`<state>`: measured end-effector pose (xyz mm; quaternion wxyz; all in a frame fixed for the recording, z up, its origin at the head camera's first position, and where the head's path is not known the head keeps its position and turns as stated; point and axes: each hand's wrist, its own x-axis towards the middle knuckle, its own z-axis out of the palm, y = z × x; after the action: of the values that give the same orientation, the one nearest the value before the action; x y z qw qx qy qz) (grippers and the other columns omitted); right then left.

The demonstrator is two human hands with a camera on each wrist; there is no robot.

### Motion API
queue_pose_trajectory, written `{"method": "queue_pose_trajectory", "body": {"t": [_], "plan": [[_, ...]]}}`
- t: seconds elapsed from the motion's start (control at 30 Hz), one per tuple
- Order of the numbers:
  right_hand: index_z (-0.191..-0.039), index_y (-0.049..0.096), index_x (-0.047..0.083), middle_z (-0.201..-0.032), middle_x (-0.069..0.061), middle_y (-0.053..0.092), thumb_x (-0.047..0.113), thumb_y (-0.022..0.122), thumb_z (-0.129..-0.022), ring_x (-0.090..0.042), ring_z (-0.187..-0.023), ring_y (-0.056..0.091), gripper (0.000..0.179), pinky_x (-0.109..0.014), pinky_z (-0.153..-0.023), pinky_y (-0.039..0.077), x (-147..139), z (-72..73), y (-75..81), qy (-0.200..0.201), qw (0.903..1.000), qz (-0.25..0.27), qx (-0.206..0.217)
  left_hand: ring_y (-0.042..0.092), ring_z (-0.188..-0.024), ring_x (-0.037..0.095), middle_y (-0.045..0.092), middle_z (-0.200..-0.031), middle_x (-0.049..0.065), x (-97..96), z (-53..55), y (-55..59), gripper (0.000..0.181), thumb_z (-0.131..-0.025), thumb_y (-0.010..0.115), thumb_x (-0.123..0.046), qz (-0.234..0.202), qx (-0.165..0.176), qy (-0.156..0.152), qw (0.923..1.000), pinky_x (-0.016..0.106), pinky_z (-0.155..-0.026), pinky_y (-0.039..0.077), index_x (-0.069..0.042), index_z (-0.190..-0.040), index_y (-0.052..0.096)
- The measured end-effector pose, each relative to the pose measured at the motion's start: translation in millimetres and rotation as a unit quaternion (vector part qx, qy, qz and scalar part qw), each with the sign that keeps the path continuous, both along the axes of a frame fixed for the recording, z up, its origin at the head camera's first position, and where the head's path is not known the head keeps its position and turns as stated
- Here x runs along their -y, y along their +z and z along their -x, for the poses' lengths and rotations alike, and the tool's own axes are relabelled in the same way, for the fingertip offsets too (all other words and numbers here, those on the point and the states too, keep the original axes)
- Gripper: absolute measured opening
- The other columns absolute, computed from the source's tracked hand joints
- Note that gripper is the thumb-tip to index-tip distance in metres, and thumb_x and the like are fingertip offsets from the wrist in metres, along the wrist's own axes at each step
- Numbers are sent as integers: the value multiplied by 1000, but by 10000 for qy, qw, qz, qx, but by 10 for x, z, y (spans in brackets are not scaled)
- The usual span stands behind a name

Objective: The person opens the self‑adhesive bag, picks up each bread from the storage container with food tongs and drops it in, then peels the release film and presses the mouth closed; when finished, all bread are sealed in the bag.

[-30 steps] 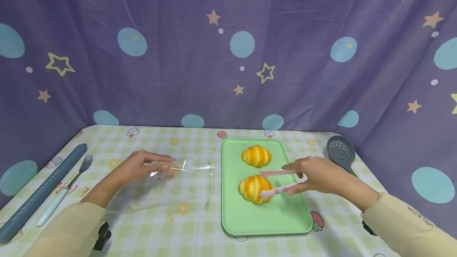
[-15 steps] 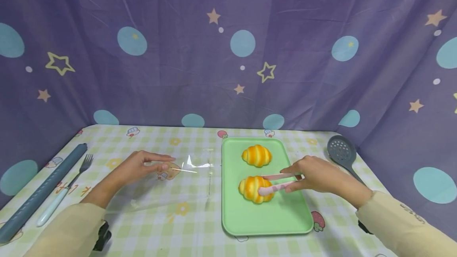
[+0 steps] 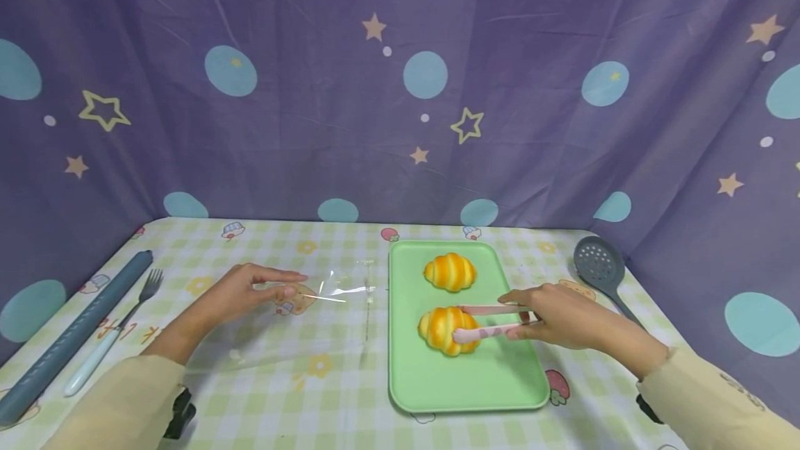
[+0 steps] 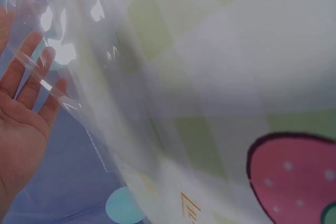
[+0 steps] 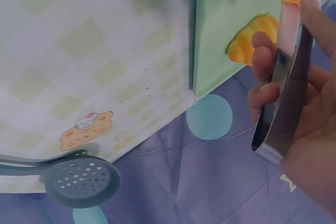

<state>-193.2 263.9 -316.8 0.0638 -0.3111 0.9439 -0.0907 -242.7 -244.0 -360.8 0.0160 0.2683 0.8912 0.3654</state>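
My right hand (image 3: pixel 565 312) grips a pair of tongs (image 3: pixel 494 332) with pink tips and a metal bend, seen in the right wrist view. The tips lie on either side of the nearer croissant-shaped bread roll (image 3: pixel 440 328), which rests on a green tray (image 3: pixel 462 384). A second bread roll (image 3: pixel 450 272) sits farther back on the tray. To the left, my left hand (image 3: pixel 246 294) is at a clear plastic bag (image 3: pixel 340 287), thumb and index finger apart. In the left wrist view, its other fingers (image 4: pixel 26 74) are straight against the film; whether they are inside is unclear.
A grey-blue rod-shaped case (image 3: pixel 75 335) and a fork (image 3: pixel 109 342) with a pale handle lie at the left edge. At the back right is a grey slotted ladle (image 3: pixel 598 262). The checked cloth (image 3: pixel 281 408) covers the table, with a purple curtain (image 3: pixel 312 123) behind.
The tongs' arms have come closer together around the nearer bread roll, and the right hand has shifted slightly. The left hand has stayed in place; glints on the bag differ.
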Motion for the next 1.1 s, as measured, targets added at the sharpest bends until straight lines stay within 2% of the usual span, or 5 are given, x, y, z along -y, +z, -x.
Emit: {"method": "queue_pose_trajectory", "body": {"t": [0.17, 0.37, 0.53, 0.8, 1.1], "plan": [[-109, 74, 15, -71, 23, 58, 41, 76, -90, 4, -52, 44, 32, -22, -54, 35, -23, -13, -39, 45, 9997, 250, -67, 61, -123, 41, 68, -130, 11, 2, -1, -6, 30, -99, 69, -21, -9, -17, -11, 10000, 61, -96, 51, -12, -126, 74], [-115, 78, 7, -74, 21, 64, 40, 76, -90, 5, -52, 42, 41, -20, -51, 37, -9, -64, -112, 52, 9974, 561, -450, 60, -123, 40, 69, -130, 9, 3, -9, -3, 29, -99, 69, -22, 33, -72, 21, 10000, 62, -96, 50, -13, -126, 75], [-112, 78, 7, -78, 15, 69, 39, 78, -89, 6, -56, 46, 40, -20, -50, 40, 0, -129, -163, -73, 9939, 736, -821, 61, -122, 40, 69, -129, 8, 5, -8, -5, 29, -99, 69, -22, 31, -104, -11, 9999, 62, -95, 50, -13, -126, 75], [-112, 79, 11, -77, 18, 67, 36, 81, -86, 8, -47, 31, 36, -17, -40, 24, 66, -142, -145, 4, 9807, 691, -1827, 61, -122, 40, 69, -128, 8, -2, -20, 25, 30, -99, 68, -26, 41, 81, 119, 9999, 60, -97, 50, -12, -126, 74], [-118, 77, 11, -79, 15, 67, 38, 77, -91, 5, -50, 35, 38, -19, -46, 34, 335, -5, -23, 200, 9843, 506, -1680, 60, -124, 41, 69, -128, 8, -5, -15, 37, 31, -99, 68, -26, 65, 116, 156, 9998, 63, -98, 48, -12, -127, 74]]}}
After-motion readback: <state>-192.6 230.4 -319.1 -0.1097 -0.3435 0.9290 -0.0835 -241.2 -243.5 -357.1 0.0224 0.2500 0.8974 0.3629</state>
